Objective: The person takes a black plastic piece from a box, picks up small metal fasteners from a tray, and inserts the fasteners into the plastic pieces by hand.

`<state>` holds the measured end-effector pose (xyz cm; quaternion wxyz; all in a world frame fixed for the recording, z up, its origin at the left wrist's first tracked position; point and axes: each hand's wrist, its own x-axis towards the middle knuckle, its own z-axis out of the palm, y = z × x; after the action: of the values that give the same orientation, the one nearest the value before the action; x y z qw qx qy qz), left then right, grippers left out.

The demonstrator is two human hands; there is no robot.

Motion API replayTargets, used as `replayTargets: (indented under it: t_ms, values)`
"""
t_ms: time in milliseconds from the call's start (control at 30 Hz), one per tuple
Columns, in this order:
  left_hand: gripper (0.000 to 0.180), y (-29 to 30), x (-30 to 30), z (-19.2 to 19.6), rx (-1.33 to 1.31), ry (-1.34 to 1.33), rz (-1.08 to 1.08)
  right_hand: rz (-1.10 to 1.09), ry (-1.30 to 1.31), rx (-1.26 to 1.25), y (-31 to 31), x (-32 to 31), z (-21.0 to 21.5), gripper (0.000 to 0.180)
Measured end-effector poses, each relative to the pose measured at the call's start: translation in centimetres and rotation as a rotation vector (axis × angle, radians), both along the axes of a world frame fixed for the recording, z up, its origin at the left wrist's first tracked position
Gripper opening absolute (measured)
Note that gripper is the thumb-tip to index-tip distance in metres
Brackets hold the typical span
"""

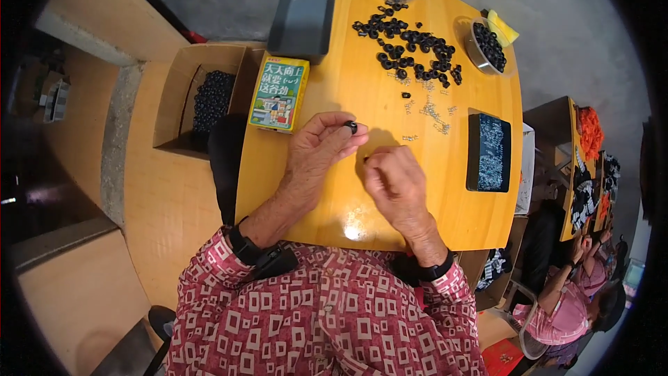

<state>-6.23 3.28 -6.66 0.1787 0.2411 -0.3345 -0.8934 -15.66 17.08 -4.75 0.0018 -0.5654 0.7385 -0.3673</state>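
On the yellow table [334, 195] lie black pieces [443, 65], springs [440, 126], two dark trays [303, 14], a box [278, 94] and bowls [471, 49]

In the middle of the frame, the left hand [321, 145] has a small black part [352, 127] in its grip, above the yellow worktop [330, 198]. Just right of it, the right hand [398, 184] is curled, its contents hard to make out. Loose black pieces [410, 43] spread across the upper centre, with small silvery pieces [440, 125] below them. A grey tray [322, 24] and a yellow-green box [278, 94] sit upper left of centre; a black tray [474, 157] of silvery bits lies right of centre.
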Motion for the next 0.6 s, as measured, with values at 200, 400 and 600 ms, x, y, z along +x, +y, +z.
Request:
replayTargets:
  t_ms: [200, 400, 600]
  values:
    - [0.022, 1.0, -0.3, 0.2, -0.009, 0.017, -0.008, -0.101, 0.025, -0.111, -0.5, 0.1, 2.1, 0.020]
    - [0.021, 1.2, -0.2, 0.1, 0.006, 0.043, -0.011, -0.066, 0.169, -0.055, -0.9, -0.2, 2.4, 0.023]
    - [0.024, 1.5, -0.2, -0.9, -0.024, 0.062, -0.005, -0.001, 0.244, 0.075, -1.6, -0.4, 3.7, 0.030]
